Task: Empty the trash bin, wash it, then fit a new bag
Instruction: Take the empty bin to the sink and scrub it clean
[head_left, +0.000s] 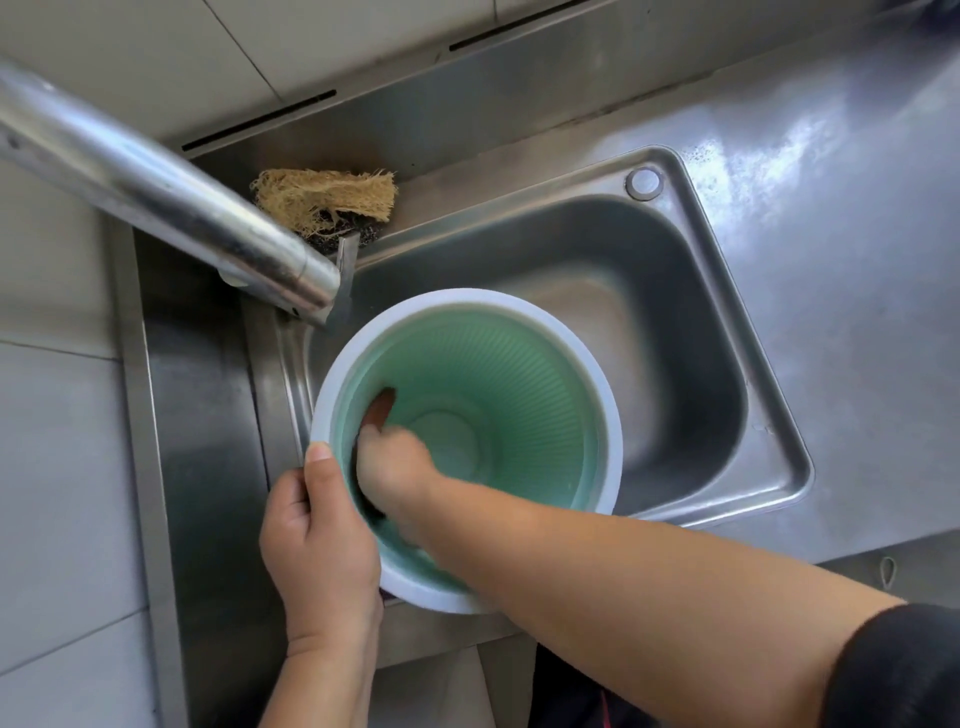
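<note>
One steel sink (727, 322) is seen, one faucet (171, 197) over its left edge. One green bin (519, 374) with white rim is held over the basin. Rim is gripped by left hand (317, 540). Right hand (395, 467) is inside bin, blurred; finger pose cannot be told. One fibrous scrubber (322, 197) lies behind the sink.

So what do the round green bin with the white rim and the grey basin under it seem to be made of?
The round green bin with the white rim looks like matt moulded plastic: fine ribs line its inside. The grey basin looks like brushed stainless steel, given its dull metallic sheen.
</note>
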